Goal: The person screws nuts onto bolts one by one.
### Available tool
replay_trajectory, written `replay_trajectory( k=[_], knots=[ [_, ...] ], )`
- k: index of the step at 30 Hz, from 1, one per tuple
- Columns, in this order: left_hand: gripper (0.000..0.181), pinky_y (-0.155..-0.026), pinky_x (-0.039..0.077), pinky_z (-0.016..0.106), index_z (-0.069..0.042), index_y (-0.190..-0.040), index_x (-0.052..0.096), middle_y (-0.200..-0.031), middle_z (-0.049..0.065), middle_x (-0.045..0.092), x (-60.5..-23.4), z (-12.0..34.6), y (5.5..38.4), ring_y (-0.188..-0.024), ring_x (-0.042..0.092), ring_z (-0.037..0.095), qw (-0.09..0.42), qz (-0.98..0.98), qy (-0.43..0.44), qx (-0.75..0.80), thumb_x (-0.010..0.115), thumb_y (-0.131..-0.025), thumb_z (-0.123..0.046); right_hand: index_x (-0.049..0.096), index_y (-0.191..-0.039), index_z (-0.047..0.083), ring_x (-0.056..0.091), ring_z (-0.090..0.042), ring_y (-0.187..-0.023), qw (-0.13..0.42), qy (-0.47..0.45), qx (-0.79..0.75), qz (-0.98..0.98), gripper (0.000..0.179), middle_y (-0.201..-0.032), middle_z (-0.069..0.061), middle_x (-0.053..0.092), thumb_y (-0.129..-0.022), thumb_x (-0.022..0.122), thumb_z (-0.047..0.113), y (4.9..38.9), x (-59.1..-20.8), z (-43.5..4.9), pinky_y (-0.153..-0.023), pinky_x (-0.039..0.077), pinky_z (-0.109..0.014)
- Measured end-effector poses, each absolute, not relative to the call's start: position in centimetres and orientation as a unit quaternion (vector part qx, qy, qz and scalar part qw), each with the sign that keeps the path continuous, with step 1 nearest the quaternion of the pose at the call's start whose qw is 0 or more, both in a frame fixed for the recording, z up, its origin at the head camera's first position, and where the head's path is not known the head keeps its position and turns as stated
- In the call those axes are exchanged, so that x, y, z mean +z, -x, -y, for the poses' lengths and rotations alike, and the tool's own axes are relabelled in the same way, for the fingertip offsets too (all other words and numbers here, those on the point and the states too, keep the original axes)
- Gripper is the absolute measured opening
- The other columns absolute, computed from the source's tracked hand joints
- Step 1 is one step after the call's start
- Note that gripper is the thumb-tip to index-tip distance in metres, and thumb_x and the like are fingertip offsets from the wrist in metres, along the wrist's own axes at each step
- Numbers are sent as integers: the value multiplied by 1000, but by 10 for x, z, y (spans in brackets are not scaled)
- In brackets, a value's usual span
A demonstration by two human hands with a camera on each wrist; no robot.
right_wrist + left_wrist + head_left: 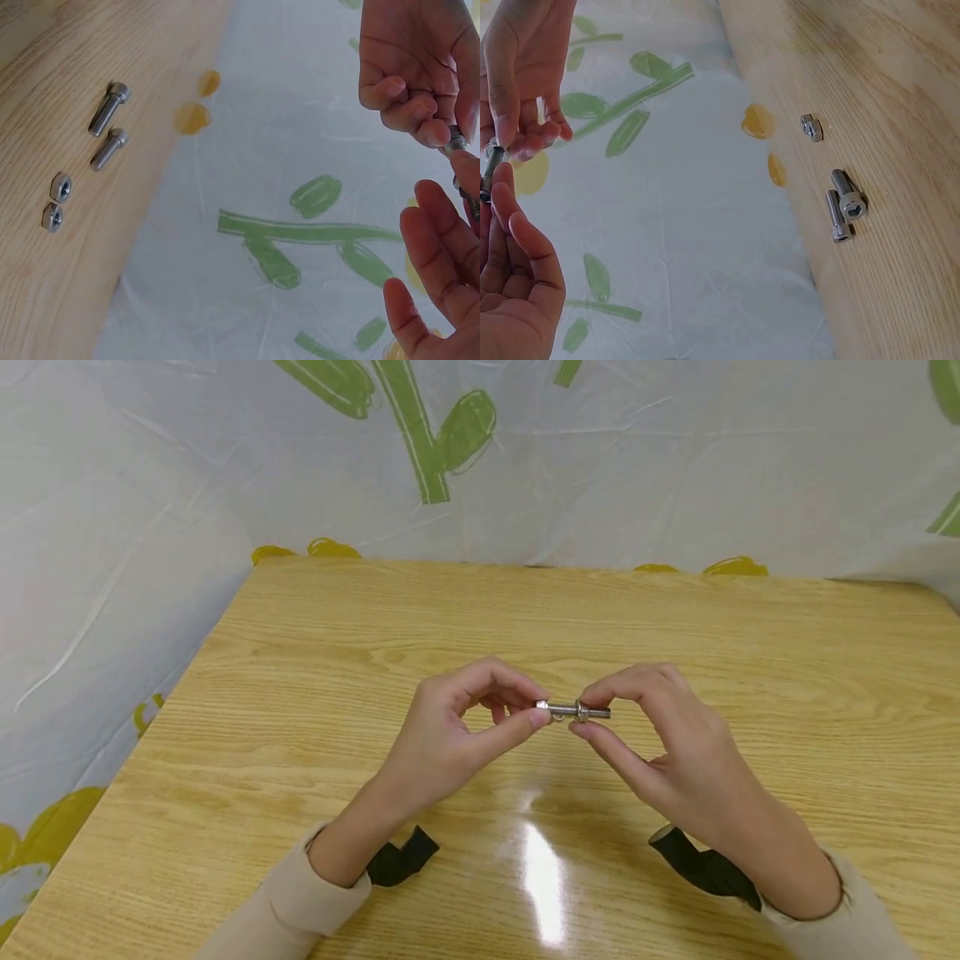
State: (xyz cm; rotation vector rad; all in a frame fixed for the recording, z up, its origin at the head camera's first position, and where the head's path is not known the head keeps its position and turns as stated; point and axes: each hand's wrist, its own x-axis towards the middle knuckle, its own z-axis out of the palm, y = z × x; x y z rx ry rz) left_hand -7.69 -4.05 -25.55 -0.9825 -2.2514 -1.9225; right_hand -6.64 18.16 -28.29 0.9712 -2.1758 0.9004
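A silvery metal bolt (562, 709) is held level between both hands above the wooden table. My left hand (453, 735) pinches its head end between thumb and index finger. Farther along the shank sits a hex nut (582, 710), pinched by the thumb and index fingertip of my right hand (675, 752). The threaded tip sticks out past the nut. In the left wrist view, the nut and bolt are partly covered by fingers at the left edge. Fingers also cover much of the bolt in the right wrist view.
Two socket-head bolts (849, 196) lie on the table (300, 693), with two hex nuts (61, 187) beside them. A pale sheet with green leaf prints (600, 485) hangs behind the table. Black pieces (405, 856) are at both wrists.
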Motion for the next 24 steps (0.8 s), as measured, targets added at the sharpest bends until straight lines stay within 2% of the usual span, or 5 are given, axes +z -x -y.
replay_trajectory(
  k=[9, 15, 24],
  knots=[
    [9, -70, 49, 26, -3, -93, 65, -87, 7, 69, -256, 41, 78, -77, 61, 10, 10, 720, 315, -618, 66, -84, -5, 63, -104, 5, 53, -16, -92, 288, -368, 356, 809, 28, -96, 1, 65, -81, 73, 18, 66, -282, -181, -84, 40, -19],
    [9, -70, 50, 26, -4, -93, 65, -86, 7, 69, -255, 41, 77, -77, 61, 11, 10, 721, 315, -617, 66, -84, -5, 63, -105, 11, 51, -16, -95, 263, -357, 357, 822, 25, -98, 5, 63, -83, 71, 20, 66, -286, -183, -85, 39, -21],
    [8, -69, 49, 26, -6, -91, 65, -85, 4, 68, -255, 39, 75, -75, 60, 11, 6, 723, 316, -614, 67, -84, -7, 63, -96, 16, 52, -16, -94, 260, -361, 353, 823, 7, -92, 9, 63, -92, 60, 20, 69, -293, -184, -83, 38, -24]
  ],
)
